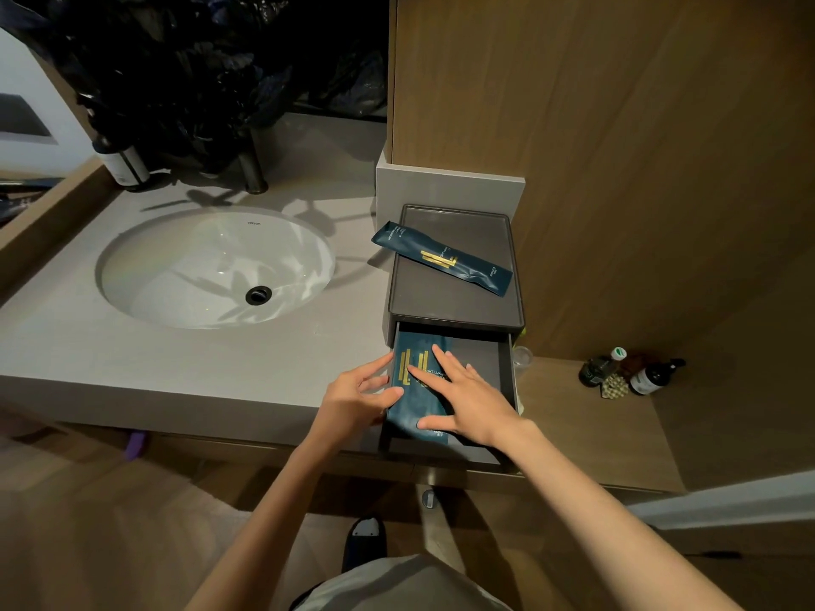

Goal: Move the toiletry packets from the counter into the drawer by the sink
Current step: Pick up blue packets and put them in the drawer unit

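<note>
A dark grey drawer box [454, 297] stands on the counter to the right of the sink, its drawer [502, 372] pulled out toward me. Inside the drawer lies a dark blue toiletry packet with gold stripes [416, 407]. My right hand [467, 399] rests flat on that packet with straight, spread fingers. My left hand [359, 396] is at the drawer's left edge, thumb and fingertips touching the packet's left side. A second, long blue packet [443, 258] lies diagonally on top of the box.
A white oval sink [216, 266] is set in the grey counter [132, 346], with a faucet [253, 169] and a dark bottle [123, 163] behind it. A wooden wall rises at right. Small bottles [648, 377] stand on a lower wooden shelf.
</note>
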Tool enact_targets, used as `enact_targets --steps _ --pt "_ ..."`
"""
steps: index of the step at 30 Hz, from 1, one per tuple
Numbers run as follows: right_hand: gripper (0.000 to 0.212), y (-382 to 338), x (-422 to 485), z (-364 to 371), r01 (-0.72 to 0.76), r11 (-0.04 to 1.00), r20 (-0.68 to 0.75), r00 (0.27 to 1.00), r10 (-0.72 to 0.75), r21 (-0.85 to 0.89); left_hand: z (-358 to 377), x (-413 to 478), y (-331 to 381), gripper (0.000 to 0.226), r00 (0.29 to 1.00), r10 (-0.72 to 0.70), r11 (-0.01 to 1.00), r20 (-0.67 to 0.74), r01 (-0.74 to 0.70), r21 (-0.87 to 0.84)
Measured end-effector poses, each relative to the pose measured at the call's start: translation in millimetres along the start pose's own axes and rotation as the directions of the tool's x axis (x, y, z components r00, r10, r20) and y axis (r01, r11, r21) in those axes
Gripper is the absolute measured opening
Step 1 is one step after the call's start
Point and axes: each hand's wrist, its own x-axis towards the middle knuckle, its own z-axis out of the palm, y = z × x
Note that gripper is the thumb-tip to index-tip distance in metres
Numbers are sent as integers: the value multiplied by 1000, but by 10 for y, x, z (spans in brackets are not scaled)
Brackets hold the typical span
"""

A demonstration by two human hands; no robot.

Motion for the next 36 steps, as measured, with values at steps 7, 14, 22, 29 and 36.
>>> enact_targets --steps 7,14,22,29,36 --pt "78 -43 -62 -129 5 999 -12 1000 -6 -42 -8 3 104 48 998 42 981 -47 -32 194" --pt "31 -66 -71 -710 12 994 -558 828 53 112 -289 371 544 41 965 144 969 -221 -92 231" --pt "44 422 567 -1136 -112 950 -500 829 250 291 -329 1226 1022 56 961 -42 990 -272 4 -141" --pt "52 528 868 -1149 -216 959 -358 894 270 186 -269 1700 1005 57 961 -85 979 -263 32 -200" --pt "51 503 920 -1188 -185 952 -375 887 269 244 -300 1930 1059 34 946 -28 987 -322 -26 -161"
